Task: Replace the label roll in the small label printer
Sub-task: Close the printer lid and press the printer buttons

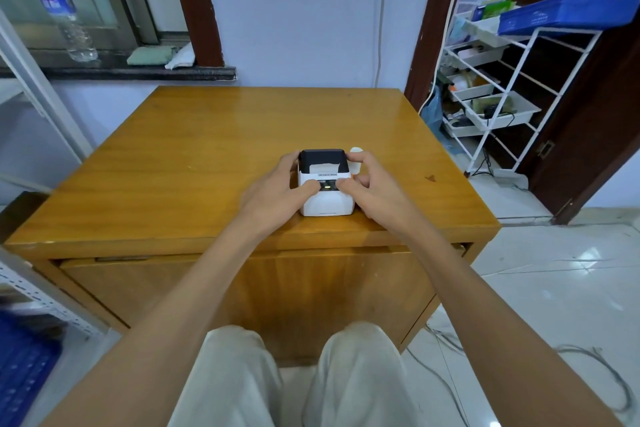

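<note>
The label printer [325, 184], standing near the wooden table's [207, 163] front edge, is being gripped from both sides: left hand [277, 191] and right hand [374, 191] curled around it, thumbs pressing its top.

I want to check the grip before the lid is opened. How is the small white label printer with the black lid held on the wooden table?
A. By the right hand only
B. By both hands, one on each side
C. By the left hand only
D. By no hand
B: the left hand and the right hand each clasp one side of the small white label printer with the black lid.
</note>
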